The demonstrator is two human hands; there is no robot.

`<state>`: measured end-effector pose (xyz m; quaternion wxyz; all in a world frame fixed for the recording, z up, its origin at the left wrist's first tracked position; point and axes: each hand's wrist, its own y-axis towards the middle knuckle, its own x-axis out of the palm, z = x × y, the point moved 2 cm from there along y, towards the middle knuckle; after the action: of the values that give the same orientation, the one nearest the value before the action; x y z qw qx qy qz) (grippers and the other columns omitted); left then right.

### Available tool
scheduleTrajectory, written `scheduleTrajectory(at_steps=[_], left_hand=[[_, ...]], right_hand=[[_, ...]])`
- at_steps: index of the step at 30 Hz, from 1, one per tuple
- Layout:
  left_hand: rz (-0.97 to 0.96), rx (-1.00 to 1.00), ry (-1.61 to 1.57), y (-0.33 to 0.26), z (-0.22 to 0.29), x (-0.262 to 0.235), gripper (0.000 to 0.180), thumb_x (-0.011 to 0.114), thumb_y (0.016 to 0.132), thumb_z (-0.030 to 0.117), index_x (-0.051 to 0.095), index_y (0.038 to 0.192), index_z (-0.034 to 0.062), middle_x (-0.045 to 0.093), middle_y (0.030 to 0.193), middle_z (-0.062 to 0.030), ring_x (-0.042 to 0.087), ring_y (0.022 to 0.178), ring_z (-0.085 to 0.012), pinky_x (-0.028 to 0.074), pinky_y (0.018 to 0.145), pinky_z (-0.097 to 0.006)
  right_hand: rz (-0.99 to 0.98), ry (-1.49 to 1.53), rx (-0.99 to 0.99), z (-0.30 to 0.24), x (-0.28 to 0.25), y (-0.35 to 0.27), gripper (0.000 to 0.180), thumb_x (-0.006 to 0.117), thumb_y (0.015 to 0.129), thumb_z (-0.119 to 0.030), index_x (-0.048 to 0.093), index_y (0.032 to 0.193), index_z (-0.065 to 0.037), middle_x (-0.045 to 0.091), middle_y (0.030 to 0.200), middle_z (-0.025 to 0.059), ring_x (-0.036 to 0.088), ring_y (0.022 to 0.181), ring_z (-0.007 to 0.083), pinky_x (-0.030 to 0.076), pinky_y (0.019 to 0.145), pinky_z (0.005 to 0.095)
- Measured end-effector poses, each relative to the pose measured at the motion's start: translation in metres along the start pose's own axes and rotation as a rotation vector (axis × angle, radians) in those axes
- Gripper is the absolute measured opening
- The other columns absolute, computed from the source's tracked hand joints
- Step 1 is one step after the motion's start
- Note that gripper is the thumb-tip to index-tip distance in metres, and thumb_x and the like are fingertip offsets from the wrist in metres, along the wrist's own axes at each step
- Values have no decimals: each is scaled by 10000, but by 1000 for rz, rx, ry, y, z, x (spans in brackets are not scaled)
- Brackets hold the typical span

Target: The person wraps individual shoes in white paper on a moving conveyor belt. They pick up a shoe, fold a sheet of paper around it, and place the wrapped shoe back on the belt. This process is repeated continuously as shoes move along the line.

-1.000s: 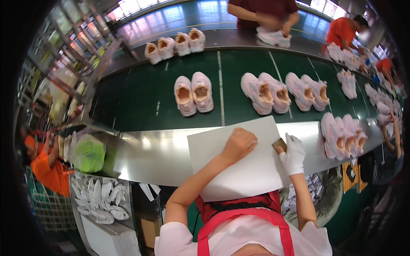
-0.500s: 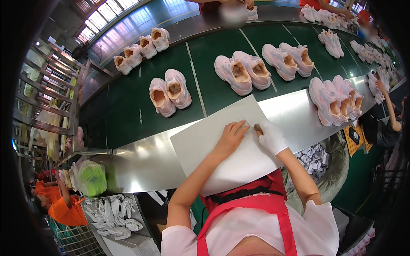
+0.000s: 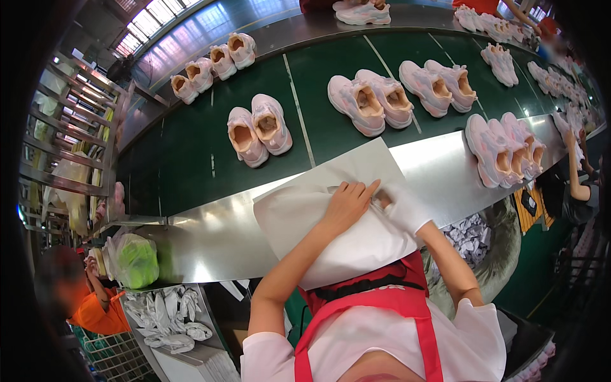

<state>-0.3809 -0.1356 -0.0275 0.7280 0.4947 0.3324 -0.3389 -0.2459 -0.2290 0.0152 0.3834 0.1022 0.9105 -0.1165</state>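
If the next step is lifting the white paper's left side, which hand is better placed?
Probably the left hand: it lies on the white paper, nearer that side. The gloved right hand is farther, by the right edge.

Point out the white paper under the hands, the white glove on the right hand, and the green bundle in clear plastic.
White paper (image 3: 359,245): head view, its bare lower part.
White glove (image 3: 408,211): head view, its back.
Green bundle (image 3: 138,262): head view, its middle, through the plastic.
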Motion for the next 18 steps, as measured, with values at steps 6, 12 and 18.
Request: scheduleTrajectory(at_steps=[6, 12, 18], left_hand=[[203, 80, 78, 0, 0, -15, 147, 624, 634, 47, 542, 752, 77, 520, 806, -45, 534, 792, -209, 426, 811, -359], [135, 30, -81, -13, -5, -43, 110, 590, 644, 53, 485, 669, 76, 516, 623, -76, 532, 582, -241, 457, 603, -368], [298, -524, -171, -18, 7, -145, 272, 629, 720, 119, 545, 960, 21, 507, 676, -79, 497, 544, -205, 436, 521, -291]], right_hand=[[118, 152, 61, 15, 2, -1, 255, 577, 801, -158, 577, 1009, -10, 617, 863, 220, 582, 852, 408, 470, 768, 423], [183, -135, 76, -27, -37, -6, 536, 662, 748, -166, 472, 1215, 14, 553, 1120, 261, 547, 1008, 404, 448, 856, 422], [252, -265, -367, -148, -54, -72, 879, 686, 683, -473, 356, 1364, -27, 369, 1372, 216, 348, 1248, 421, 228, 1055, 521]])
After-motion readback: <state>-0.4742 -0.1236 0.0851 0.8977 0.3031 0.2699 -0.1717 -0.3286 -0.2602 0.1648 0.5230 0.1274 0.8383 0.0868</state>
